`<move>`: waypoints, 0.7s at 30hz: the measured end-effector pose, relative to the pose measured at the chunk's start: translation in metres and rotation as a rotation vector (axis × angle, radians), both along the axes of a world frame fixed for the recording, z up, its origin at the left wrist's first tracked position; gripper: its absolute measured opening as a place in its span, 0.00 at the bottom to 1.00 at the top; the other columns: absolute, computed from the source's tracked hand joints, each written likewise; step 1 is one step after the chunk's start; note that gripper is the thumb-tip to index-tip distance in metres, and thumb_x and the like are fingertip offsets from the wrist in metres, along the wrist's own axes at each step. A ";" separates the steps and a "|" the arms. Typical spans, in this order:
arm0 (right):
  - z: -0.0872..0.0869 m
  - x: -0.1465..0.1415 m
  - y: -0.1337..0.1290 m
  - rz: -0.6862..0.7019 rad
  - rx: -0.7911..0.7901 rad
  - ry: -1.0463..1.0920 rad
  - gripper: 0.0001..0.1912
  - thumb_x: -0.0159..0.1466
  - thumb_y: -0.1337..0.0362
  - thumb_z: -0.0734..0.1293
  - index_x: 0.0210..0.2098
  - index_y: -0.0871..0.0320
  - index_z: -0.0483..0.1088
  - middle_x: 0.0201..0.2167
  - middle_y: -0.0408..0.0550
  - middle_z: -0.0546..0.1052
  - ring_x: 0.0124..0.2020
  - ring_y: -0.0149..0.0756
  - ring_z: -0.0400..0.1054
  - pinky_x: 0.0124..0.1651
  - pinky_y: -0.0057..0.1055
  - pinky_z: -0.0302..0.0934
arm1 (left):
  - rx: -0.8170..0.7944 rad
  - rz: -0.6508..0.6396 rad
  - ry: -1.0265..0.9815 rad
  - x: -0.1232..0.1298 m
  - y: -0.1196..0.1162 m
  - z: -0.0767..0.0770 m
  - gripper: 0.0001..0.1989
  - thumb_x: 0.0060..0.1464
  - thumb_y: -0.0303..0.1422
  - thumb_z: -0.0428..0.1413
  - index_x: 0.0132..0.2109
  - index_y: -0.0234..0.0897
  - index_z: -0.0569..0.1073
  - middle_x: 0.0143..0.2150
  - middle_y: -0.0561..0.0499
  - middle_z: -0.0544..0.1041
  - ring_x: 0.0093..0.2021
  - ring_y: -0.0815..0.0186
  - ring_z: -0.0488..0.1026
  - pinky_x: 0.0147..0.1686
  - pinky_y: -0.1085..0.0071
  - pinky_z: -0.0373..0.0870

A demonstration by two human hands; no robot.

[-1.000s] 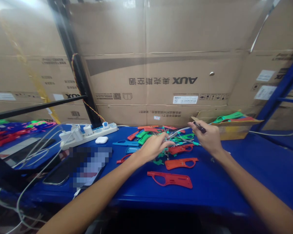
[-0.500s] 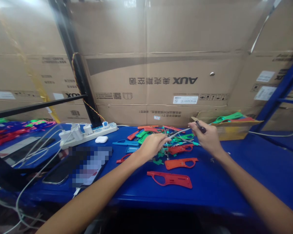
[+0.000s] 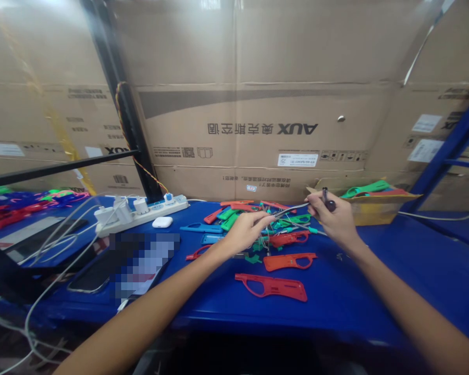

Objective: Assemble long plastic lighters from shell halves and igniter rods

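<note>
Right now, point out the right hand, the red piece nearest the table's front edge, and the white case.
Right hand [image 3: 335,219]: head view, back of the hand.
Red piece [image 3: 279,287]: head view, its body beside the loop.
White case [image 3: 162,222]: head view, middle of its shell.

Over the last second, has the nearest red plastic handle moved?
No, the red plastic handle keeps its place against the front edge of the blue table.

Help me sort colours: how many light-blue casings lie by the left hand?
2: a farther casing and a nearer casing, both beside the left hand; more may be hidden.
</note>
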State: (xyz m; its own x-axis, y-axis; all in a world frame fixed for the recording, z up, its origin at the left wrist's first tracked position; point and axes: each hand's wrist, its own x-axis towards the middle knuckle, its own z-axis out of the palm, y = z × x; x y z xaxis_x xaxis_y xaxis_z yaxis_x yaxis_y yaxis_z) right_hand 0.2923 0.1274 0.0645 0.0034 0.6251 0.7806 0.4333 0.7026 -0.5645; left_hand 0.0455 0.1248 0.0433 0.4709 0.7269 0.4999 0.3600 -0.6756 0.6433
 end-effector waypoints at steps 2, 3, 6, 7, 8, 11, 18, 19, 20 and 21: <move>0.001 0.000 -0.001 0.015 -0.008 -0.002 0.24 0.69 0.42 0.66 0.29 0.56 0.71 0.18 0.40 0.67 0.16 0.29 0.57 0.20 0.29 0.55 | -0.037 -0.018 -0.025 0.001 -0.002 0.002 0.19 0.70 0.43 0.49 0.43 0.34 0.78 0.28 0.55 0.69 0.28 0.68 0.64 0.28 0.73 0.59; 0.001 0.001 -0.001 0.020 -0.011 -0.007 0.24 0.69 0.42 0.66 0.29 0.56 0.71 0.18 0.40 0.67 0.16 0.29 0.57 0.20 0.29 0.54 | -0.053 -0.025 -0.035 0.001 -0.003 0.002 0.18 0.70 0.43 0.49 0.46 0.34 0.78 0.29 0.55 0.70 0.27 0.68 0.64 0.27 0.73 0.59; 0.002 0.001 -0.002 0.034 -0.019 -0.033 0.24 0.69 0.43 0.66 0.28 0.56 0.71 0.18 0.40 0.66 0.16 0.29 0.57 0.20 0.29 0.54 | -0.078 -0.031 -0.050 0.002 -0.003 0.002 0.18 0.69 0.43 0.50 0.45 0.34 0.78 0.28 0.55 0.70 0.26 0.68 0.64 0.25 0.73 0.59; 0.001 0.001 -0.001 0.037 -0.019 -0.042 0.24 0.69 0.43 0.66 0.29 0.56 0.71 0.18 0.40 0.66 0.17 0.29 0.58 0.20 0.28 0.54 | -0.079 -0.028 -0.051 0.002 -0.003 0.001 0.18 0.69 0.43 0.50 0.43 0.34 0.78 0.28 0.54 0.71 0.26 0.68 0.65 0.26 0.73 0.60; 0.001 0.002 0.000 0.043 -0.022 -0.046 0.23 0.69 0.43 0.66 0.31 0.56 0.72 0.19 0.40 0.67 0.17 0.29 0.59 0.20 0.28 0.55 | -0.075 -0.021 -0.051 0.001 -0.001 0.001 0.18 0.68 0.43 0.50 0.42 0.34 0.78 0.29 0.54 0.72 0.27 0.67 0.66 0.26 0.73 0.61; -0.002 0.006 0.006 -0.002 0.017 -0.121 0.22 0.70 0.42 0.64 0.41 0.56 0.72 0.23 0.41 0.70 0.21 0.32 0.64 0.23 0.28 0.59 | -0.042 0.028 -0.057 -0.003 0.005 0.001 0.18 0.69 0.42 0.50 0.43 0.34 0.78 0.32 0.52 0.76 0.30 0.65 0.70 0.29 0.73 0.65; -0.005 0.020 0.016 -0.118 0.118 -0.353 0.23 0.69 0.40 0.63 0.39 0.55 0.71 0.30 0.47 0.76 0.27 0.36 0.69 0.31 0.30 0.62 | 0.128 0.195 -0.007 -0.019 0.011 0.011 0.16 0.71 0.39 0.48 0.48 0.36 0.78 0.34 0.51 0.81 0.31 0.64 0.74 0.34 0.71 0.68; -0.005 0.021 0.017 -0.124 0.126 -0.374 0.23 0.70 0.40 0.63 0.37 0.54 0.71 0.28 0.47 0.76 0.27 0.36 0.68 0.31 0.30 0.61 | 0.162 0.217 0.014 -0.021 0.010 0.012 0.15 0.70 0.38 0.49 0.47 0.37 0.78 0.32 0.51 0.80 0.30 0.63 0.74 0.35 0.70 0.68; -0.005 0.023 0.017 -0.128 0.132 -0.395 0.23 0.71 0.41 0.62 0.36 0.54 0.71 0.27 0.46 0.75 0.26 0.36 0.68 0.31 0.30 0.60 | 0.198 0.238 0.035 -0.022 0.009 0.013 0.14 0.70 0.38 0.50 0.47 0.37 0.79 0.31 0.51 0.80 0.31 0.63 0.74 0.37 0.69 0.68; -0.005 0.024 0.018 -0.131 0.138 -0.418 0.23 0.71 0.42 0.62 0.34 0.54 0.71 0.26 0.46 0.75 0.26 0.36 0.68 0.31 0.30 0.60 | 0.233 0.257 0.053 -0.022 0.008 0.014 0.13 0.70 0.37 0.51 0.48 0.38 0.79 0.31 0.51 0.80 0.32 0.62 0.75 0.40 0.68 0.68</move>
